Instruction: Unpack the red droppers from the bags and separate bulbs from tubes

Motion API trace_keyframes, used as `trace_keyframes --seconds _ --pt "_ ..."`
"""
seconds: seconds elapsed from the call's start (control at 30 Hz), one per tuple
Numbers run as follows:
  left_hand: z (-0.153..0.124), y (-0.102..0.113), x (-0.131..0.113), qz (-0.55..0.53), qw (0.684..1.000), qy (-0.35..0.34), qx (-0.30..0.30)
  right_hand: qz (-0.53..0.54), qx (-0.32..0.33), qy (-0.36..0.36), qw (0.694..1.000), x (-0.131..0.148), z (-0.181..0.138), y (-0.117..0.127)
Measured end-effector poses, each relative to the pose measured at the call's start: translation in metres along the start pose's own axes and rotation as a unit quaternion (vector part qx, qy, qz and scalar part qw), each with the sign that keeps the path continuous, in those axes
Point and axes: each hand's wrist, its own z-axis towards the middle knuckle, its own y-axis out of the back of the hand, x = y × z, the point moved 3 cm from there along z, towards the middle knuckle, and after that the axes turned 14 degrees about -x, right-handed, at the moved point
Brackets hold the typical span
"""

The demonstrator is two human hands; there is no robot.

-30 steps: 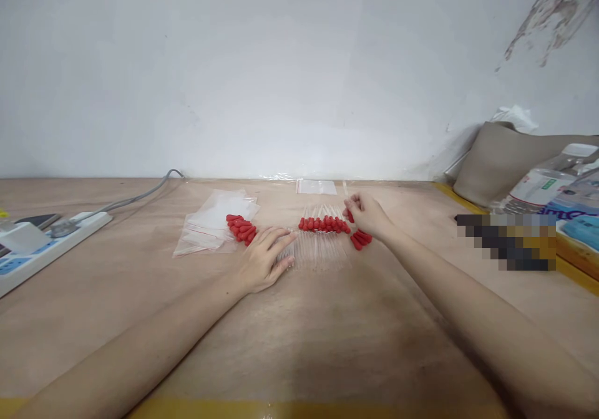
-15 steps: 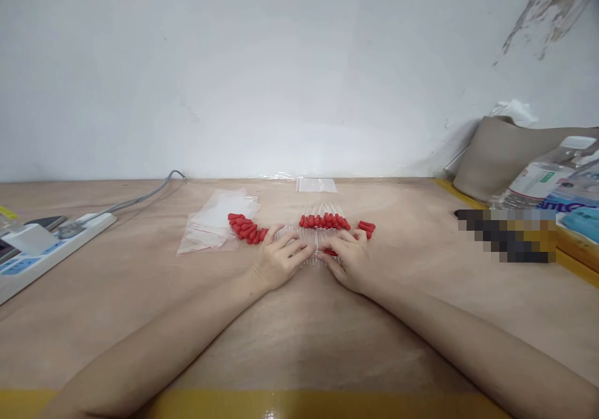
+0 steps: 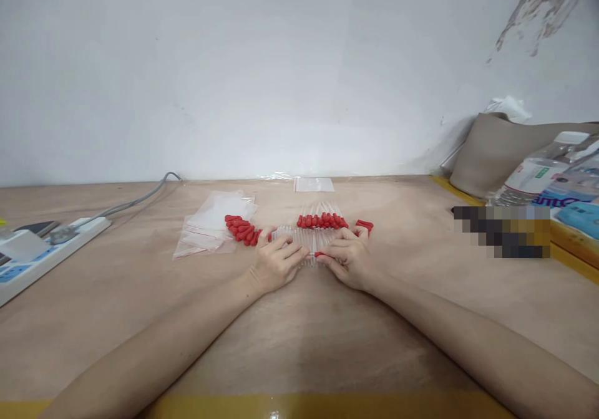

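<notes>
My left hand [image 3: 279, 260] rests over a row of thin clear tubes [image 3: 294, 234], its thumb and fingers pinched on what looks like the end of one tube. Facing it, my right hand [image 3: 350, 260] pinches a small red rubber bulb [image 3: 320, 254] at the fingertips. The two hands' fingertips nearly meet, and the join between tube and bulb is too small to make out. Beyond them lies a row of droppers [image 3: 322, 221], red bulbs toward me and clear tips toward the wall. Loose red bulbs [image 3: 241, 229] are piled left of my left hand. More red bulbs [image 3: 365, 226] show behind my right hand.
Clear zip bags [image 3: 210, 222] lie at the left, and a single bag [image 3: 313, 184] near the wall. A power strip [image 3: 51, 254] with a grey cable stands far left. At right are a bottle [image 3: 533, 173], a brown container [image 3: 482, 154] and a blurred-out dark item [image 3: 505, 232].
The red bulb in my right hand has moved slightly left, toward my left fingertips. Both hands stay close together over the tubes. The whole view has shifted a little.
</notes>
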Motion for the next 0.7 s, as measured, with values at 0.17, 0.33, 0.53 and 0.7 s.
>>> trace_keyframes --seconds 0.17,0.33,0.53,0.7 --pt "-0.003 0.0 0.001 -0.024 0.999 0.01 0.02 -0.06 -0.016 0.074 0.995 0.0 -0.002 0.006" --pt "-0.004 0.0 0.002 -0.047 0.998 0.033 0.016 -0.102 -0.05 0.104 0.988 0.0 -0.005 0.007" --pt "-0.003 0.0 0.002 -0.071 0.994 0.076 0.029 -0.083 -0.04 0.105 0.99 -0.002 -0.004 0.009" --pt "-0.003 -0.001 0.003 -0.072 0.992 0.086 0.058 -0.078 -0.026 0.101 0.991 -0.006 -0.008 0.012"
